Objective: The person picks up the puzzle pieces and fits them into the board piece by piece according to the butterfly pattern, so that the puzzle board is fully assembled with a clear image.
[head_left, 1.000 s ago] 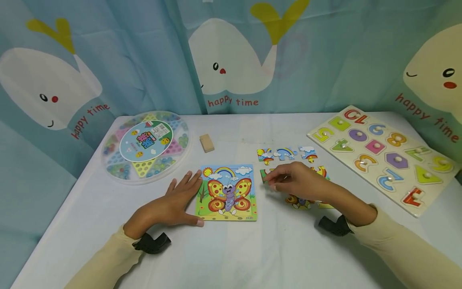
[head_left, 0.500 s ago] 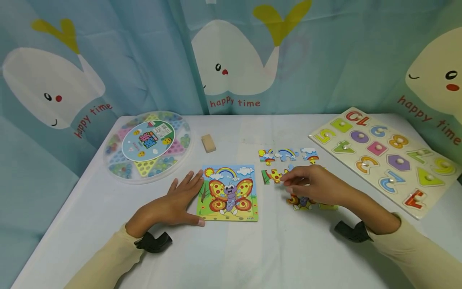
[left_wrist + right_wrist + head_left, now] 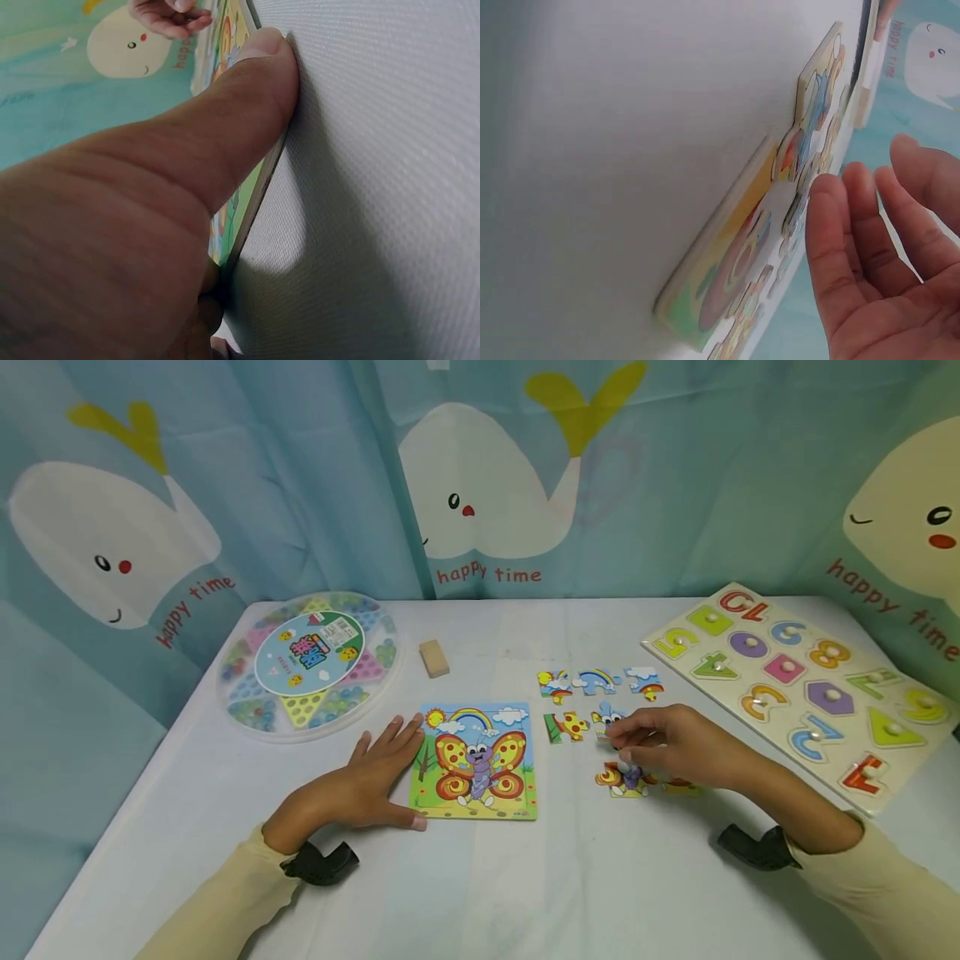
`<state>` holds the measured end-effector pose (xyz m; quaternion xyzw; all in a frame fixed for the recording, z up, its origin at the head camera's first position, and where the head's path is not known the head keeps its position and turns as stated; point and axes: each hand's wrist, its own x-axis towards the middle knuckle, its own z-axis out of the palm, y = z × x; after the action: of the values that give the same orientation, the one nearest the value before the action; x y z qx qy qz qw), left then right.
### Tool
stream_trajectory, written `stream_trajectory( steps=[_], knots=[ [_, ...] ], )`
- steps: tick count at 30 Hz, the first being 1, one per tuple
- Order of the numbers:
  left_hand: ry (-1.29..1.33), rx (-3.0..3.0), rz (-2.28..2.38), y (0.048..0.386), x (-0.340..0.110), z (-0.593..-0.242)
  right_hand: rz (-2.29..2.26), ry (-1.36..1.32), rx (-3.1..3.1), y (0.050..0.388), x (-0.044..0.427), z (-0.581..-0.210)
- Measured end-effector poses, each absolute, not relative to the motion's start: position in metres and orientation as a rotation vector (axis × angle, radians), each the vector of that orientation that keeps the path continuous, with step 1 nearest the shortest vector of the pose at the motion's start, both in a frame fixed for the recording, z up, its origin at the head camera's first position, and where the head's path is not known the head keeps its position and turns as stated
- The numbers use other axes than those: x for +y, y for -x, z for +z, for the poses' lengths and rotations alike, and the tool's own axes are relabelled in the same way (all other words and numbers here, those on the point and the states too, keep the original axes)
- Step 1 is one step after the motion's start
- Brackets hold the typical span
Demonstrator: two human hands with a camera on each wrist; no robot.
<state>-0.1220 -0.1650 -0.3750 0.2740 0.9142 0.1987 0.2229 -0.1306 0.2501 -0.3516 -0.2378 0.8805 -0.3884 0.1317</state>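
My left hand [image 3: 360, 789] lies spread along the left side of the butterfly puzzle board [image 3: 477, 768]. In the left wrist view its thumb [image 3: 251, 90] touches the board's near edge. To the right of the board, my right hand [image 3: 686, 745] hovers low over loose puzzle pieces. Its fingers [image 3: 829, 255] are loosely bent with nothing between them in the right wrist view. Nearest its fingertips is the piece with the butterfly's face [image 3: 611, 714]. A green and yellow wing piece [image 3: 566, 727] lies left of it, and a body piece [image 3: 630, 779] below. The hand partly covers other pieces.
A row of sky pieces [image 3: 596, 681] lies behind the hand. At the back left stands a round bead case [image 3: 307, 727], with a small wooden block [image 3: 433, 658] beside it. A number and shape board [image 3: 795, 702] lies at the right. A whale-print curtain [image 3: 315, 485] hangs behind.
My right hand has moved rightward from the green and yellow wing piece to the face piece, uncovering the wing piece. The left hand stays by the board.
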Motion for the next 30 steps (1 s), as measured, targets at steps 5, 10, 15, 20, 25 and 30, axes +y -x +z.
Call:
stream_trajectory(
  steps=[5, 10, 15, 20, 25, 30],
  knots=[
    [-0.744, 2.521, 0.561, 0.121, -0.164, -0.375, -1.172, 0.631, 2.47, 0.128, 0.254, -0.353],
    [-0.746, 2.52, 0.557, 0.121, -0.164, -0.374, -1.131, 0.636, 2.499, 0.125, 0.257, -0.353],
    [-0.749, 2.515, 0.563, 0.123, -0.165, -0.374, -1.115, 0.629, 2.505, 0.124, 0.256, -0.355],
    [-0.756, 2.516, 0.56, 0.123, -0.165, -0.377, -1.073, 0.639, 2.53, 0.121, 0.254, -0.357],
    [-0.754, 2.516, 0.559, 0.123, -0.166, -0.379, -1.003, 0.624, 2.552, 0.119, 0.251, -0.358],
    [-0.759, 2.517, 0.557, 0.123, -0.167, -0.379, -0.939, 0.643, 2.557, 0.119, 0.249, -0.357]
  ],
)
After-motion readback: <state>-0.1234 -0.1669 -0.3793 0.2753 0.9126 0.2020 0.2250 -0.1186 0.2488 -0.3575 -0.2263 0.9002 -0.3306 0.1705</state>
